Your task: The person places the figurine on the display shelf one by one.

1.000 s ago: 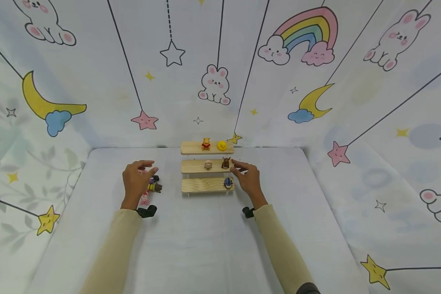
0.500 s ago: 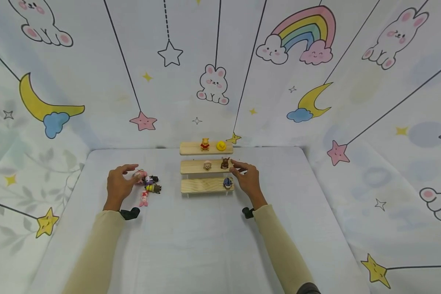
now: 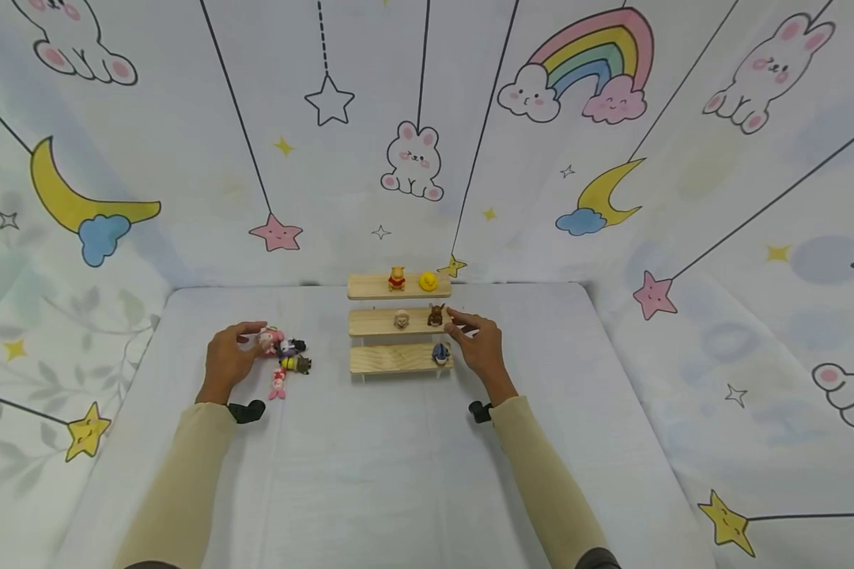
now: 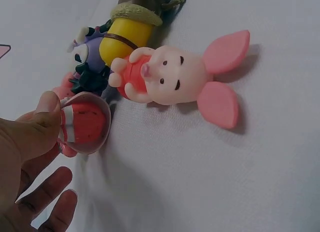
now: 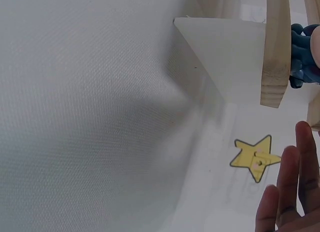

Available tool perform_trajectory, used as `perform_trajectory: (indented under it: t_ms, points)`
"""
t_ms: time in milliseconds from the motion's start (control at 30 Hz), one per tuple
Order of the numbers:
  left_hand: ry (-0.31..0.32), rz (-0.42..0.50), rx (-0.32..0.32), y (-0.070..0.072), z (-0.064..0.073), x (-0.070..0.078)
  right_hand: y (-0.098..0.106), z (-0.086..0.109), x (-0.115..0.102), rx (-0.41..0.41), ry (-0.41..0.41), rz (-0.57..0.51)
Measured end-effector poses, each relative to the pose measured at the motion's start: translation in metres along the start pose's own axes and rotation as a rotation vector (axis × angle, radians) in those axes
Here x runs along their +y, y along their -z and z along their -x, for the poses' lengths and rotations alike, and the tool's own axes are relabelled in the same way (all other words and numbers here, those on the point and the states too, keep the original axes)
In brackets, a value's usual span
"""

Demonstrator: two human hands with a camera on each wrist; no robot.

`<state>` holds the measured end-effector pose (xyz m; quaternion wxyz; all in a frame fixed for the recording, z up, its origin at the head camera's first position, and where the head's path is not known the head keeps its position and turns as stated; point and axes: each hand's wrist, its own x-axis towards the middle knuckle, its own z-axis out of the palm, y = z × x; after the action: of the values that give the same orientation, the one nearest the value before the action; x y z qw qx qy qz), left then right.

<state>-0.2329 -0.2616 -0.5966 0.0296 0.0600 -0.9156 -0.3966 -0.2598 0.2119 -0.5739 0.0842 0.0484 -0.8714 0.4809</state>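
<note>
My left hand [image 3: 229,359] pinches a pink figurine [image 4: 89,123] with a red, dark-speckled base between thumb and fingers, at the left of the white table. Beside it lie a purple-and-black figurine [image 3: 289,348], a yellow-and-brown one [image 3: 296,364] and a pink piglet figurine [image 4: 175,74] on its back. My right hand [image 3: 480,344] is at the right end of the middle shelf [image 3: 373,322], fingers extended and fingertips close beside a brown figurine [image 3: 436,315]. In the right wrist view, the thumb overlaps a blue figurine [image 5: 300,57] standing on the bottom shelf [image 3: 391,359].
The three-tier wooden shelf stands at the table's back middle. A bear figurine [image 3: 396,279] and yellow duck [image 3: 428,281] occupy its top shelf [image 3: 366,286]; a beige figurine [image 3: 402,319] sits on the middle one. A patterned cloth wall [image 3: 341,182] rises behind.
My left hand has moved left from over the figurines to the pink one's side, where it now pinches it. The right hand stays at the shelf's end.
</note>
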Motion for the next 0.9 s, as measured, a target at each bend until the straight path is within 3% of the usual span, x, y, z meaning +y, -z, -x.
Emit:
perform_trajectory:
  t_ms: [567, 900]
  points:
    - [0.017, -0.029, -0.079, -0.0063, -0.0042, -0.0017, 0.0004, 0.0, 0.0022, -0.001, -0.002, -0.009]
    - [0.021, -0.006, -0.072, -0.0046, -0.0007, -0.0012, -0.0002, -0.0009, 0.0006, 0.008, 0.005, -0.005]
